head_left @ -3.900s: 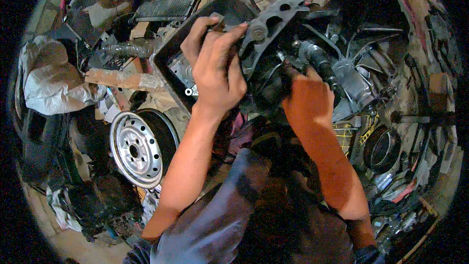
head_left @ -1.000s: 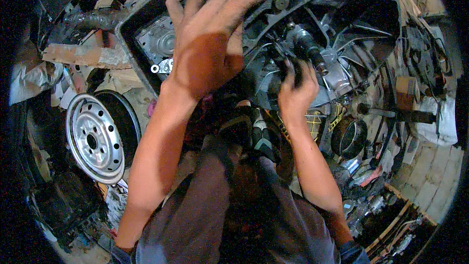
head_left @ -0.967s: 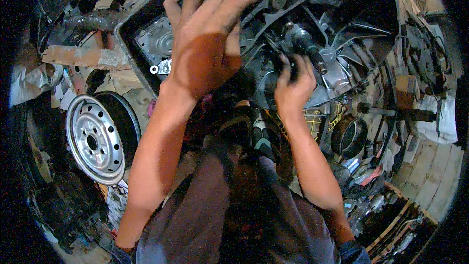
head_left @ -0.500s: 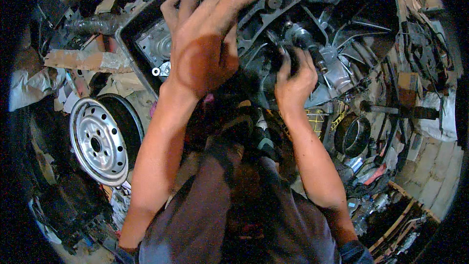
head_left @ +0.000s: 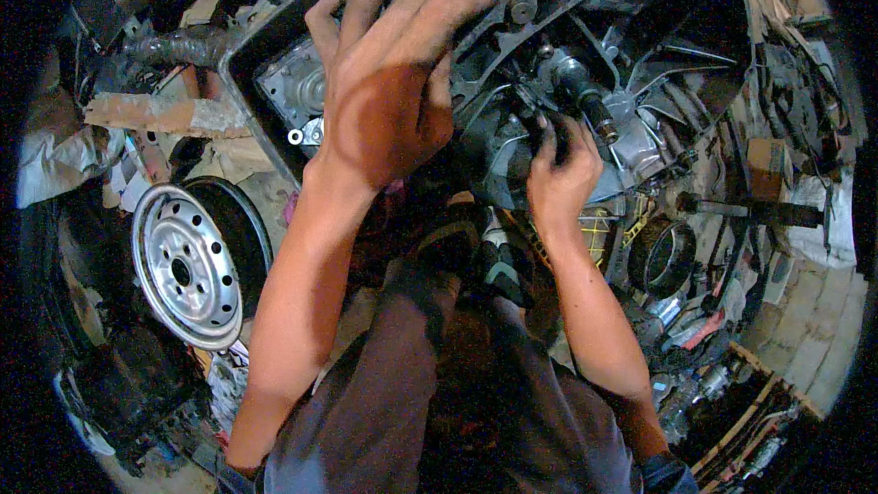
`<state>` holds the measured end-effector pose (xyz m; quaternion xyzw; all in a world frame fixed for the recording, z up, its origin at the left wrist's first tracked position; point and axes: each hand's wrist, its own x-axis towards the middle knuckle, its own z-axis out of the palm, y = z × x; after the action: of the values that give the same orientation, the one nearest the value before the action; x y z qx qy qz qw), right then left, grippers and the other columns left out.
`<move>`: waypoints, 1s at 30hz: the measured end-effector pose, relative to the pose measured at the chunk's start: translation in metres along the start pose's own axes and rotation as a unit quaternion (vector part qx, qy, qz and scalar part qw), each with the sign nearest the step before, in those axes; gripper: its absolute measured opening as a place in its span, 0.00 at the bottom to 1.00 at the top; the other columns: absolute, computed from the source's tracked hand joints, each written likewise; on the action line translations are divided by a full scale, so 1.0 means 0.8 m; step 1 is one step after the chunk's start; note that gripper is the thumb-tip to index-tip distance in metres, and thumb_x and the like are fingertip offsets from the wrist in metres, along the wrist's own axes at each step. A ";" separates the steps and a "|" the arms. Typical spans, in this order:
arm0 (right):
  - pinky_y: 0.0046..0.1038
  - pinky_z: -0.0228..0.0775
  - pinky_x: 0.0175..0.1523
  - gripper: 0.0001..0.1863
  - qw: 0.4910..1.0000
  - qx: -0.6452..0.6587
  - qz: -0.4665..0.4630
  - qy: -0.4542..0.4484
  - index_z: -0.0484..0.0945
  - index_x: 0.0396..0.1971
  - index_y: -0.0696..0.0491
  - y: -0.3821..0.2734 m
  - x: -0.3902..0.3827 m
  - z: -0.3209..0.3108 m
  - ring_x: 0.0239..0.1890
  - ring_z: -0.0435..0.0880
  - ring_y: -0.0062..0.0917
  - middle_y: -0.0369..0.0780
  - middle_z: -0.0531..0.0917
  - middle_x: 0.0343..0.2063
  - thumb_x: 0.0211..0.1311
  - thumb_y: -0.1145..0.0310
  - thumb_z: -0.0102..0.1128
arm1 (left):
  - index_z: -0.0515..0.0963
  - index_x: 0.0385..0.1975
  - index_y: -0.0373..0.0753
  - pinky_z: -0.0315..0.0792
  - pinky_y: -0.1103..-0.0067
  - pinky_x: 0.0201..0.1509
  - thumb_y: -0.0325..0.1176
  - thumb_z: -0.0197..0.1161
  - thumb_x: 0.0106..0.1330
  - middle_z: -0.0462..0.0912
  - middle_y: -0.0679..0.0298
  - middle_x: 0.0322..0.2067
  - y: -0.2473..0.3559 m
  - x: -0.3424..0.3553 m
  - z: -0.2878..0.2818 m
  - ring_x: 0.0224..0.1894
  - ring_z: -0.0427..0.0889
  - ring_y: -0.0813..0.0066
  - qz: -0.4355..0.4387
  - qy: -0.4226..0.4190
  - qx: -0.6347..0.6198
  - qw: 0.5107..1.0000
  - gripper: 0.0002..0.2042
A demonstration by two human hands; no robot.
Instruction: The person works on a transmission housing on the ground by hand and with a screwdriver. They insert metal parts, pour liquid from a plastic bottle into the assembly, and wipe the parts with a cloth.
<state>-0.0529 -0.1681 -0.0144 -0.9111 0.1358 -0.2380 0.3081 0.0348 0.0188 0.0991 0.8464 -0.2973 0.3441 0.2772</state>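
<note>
A grey metal gearbox housing (head_left: 631, 64) lies ahead of me, its wide bell opening facing up, with a splined shaft (head_left: 581, 87) standing out of its middle. My left hand (head_left: 389, 91) is bent over the housing's left side, fingers curled and thumb side toward the flange (head_left: 521, 14); some fingertips are hidden. Inside the bell, left of the shaft, my right hand (head_left: 565, 165) is closed in a pinch, its fingers blackened. A dark lever-like part (head_left: 523, 96) sits at those fingertips, but whether they grip it is unclear.
A silver steel wheel rim (head_left: 187, 265) stands at left. Left of the housing is a dark tray-like casing (head_left: 242, 82) with metal parts inside. On the right lie a black ring (head_left: 660, 254), a yellow grid crate (head_left: 596, 233), a dark bar (head_left: 750, 209) and scattered parts.
My right hand has drawn back slightly toward me, and more of the splined shaft shows. My left hand keeps its place on the housing. The whole view has shifted a little.
</note>
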 end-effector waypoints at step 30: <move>0.45 0.73 0.51 0.15 0.999 -0.030 -0.020 0.022 0.80 0.45 0.60 -0.012 -0.001 0.005 0.44 0.80 0.53 0.56 0.81 0.43 0.59 0.70 0.59 | 0.84 0.42 0.45 0.62 0.70 0.65 0.18 0.63 0.51 0.85 0.64 0.40 -0.010 -0.013 0.012 0.57 0.75 0.60 -0.016 0.031 0.035 0.999 0.19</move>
<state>-0.0508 -0.1580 -0.0115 -0.9168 0.1318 -0.2601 0.2730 0.0385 0.0207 0.0832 0.8494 -0.2626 0.3753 0.2621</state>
